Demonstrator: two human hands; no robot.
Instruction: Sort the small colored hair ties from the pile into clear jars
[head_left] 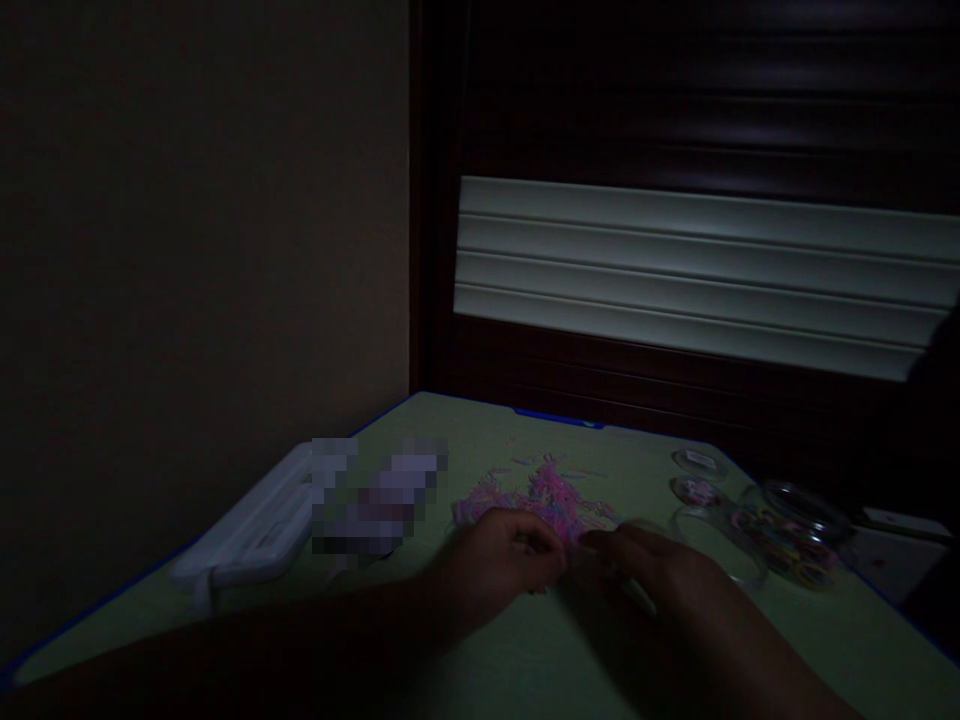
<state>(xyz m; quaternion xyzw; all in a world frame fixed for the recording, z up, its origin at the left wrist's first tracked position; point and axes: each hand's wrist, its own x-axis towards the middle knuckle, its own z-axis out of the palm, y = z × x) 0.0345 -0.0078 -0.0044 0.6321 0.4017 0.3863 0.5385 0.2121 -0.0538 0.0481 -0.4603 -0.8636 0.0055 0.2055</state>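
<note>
The room is dim. My left hand (499, 560) and my right hand (649, 570) rest close together on a pale green table (465, 660), fingertips almost meeting. Both hands have their fingers curled in a pinch at the near edge of a heap of small pink and coloured rubber bands (536, 495). What the fingers pinch is too small and dark to make out. The heap lies just beyond the hands, at the table's middle.
A white flat case (255, 530) lies at the left, next to a blurred patch. At the right stand a clear jar (795, 535) lying with coloured bands inside, a clear lid (716, 545) and two small round containers (697, 475). A wall and dark shutter stand behind.
</note>
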